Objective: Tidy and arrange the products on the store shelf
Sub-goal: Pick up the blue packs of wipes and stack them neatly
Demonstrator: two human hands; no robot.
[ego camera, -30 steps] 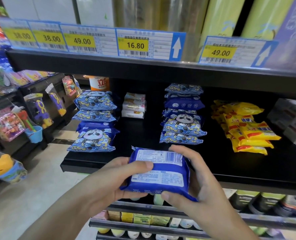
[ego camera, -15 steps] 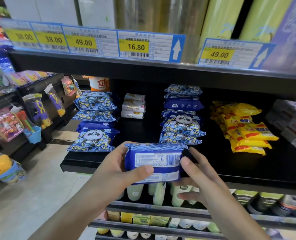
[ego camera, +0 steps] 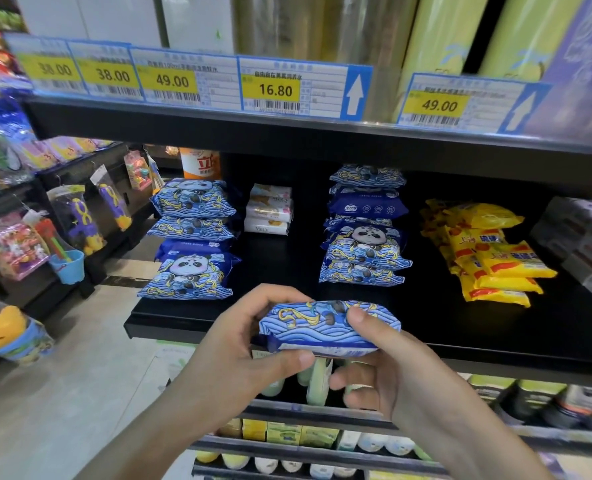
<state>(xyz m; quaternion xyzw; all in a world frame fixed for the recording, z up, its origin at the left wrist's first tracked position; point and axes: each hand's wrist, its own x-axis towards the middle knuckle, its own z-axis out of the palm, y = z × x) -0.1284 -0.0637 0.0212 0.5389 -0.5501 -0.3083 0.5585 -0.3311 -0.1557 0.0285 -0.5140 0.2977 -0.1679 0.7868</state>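
Both hands were clamped on one blue panda packet point(ego camera: 325, 329), held in the air just in front of the black shelf point(ego camera: 495, 327) edge, printed face turned up and forward. Left hand point(ego camera: 239, 351): thumb under the near edge, fingers curled over the far left end. Right hand point(ego camera: 384, 362): thumb on top of the packet, fingers below it.

State of the shelf:
- Left stack point(ego camera: 192, 242) of blue panda packets sat at the shelf's left end, several high, the front one sliding forward and down.
- Middle stack point(ego camera: 365, 230) was uneven, one plain dark-blue back showing among the panda faces, lower packets splayed toward the front.
- Small white boxes point(ego camera: 269, 209) piled neatly at the back, between the two blue stacks.
- Yellow packets point(ego camera: 488, 251) to the right, fanned loosely, not squared.
- A bare stretch of shelf lay at the front, between the blue stacks, directly behind the held packet.

Judgement: task was early to midway. One packet was in hand and not yet placed; it likely belonged in the front gap or on one of the blue stacks. Both blue stacks and the yellow pile appeared to need straightening.
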